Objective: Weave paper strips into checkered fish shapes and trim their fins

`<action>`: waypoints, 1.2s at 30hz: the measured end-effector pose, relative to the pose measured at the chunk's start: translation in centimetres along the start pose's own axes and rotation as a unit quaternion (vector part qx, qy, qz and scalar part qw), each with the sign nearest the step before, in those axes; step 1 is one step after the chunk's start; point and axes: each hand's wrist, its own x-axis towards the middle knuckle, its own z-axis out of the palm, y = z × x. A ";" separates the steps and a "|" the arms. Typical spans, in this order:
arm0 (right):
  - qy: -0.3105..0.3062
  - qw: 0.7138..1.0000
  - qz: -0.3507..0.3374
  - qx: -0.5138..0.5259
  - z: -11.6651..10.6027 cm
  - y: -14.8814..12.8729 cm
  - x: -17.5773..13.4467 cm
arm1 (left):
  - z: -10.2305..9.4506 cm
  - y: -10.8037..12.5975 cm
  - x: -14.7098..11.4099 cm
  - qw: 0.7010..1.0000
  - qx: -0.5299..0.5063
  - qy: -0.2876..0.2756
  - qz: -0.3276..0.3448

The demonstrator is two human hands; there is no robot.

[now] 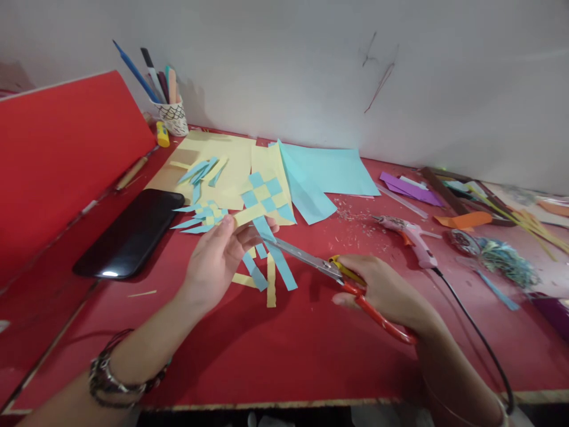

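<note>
My left hand [220,252] pinches a woven piece of blue and yellow paper strips [263,194], holding it up over the table. Loose strip ends hang from its lower side. In my right hand [382,290] are scissors [311,260] with red and yellow handles. Their blades point left and reach the blue strip [280,261] just below my left fingers. Whether the blades are parted there, I cannot make out. Another small woven paper piece [207,213] lies to the left, beyond my left hand. Cut blue and yellow strips [204,172] rest behind it.
A black phone [131,234] lies at left near a red board [71,172]. Yellow sheets [222,151] and blue paper [331,169] lie along the wall. A pink glue gun [411,237] with a cord sits at right. A pen cup [173,117] stands at the back.
</note>
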 end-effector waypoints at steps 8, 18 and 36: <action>-0.001 1.000 0.003 0.002 0.0 0.0 0.0 | -0.4 -0.2 0.0 0.998 0.052 -0.014 0.021; 0.003 1.000 0.008 0.002 0.1 0.0 -0.1 | -0.4 -0.3 0.0 0.999 0.032 -0.021 0.031; 0.009 1.000 0.013 0.020 0.2 0.2 -0.1 | -0.5 -0.2 0.0 0.998 0.056 -0.011 0.025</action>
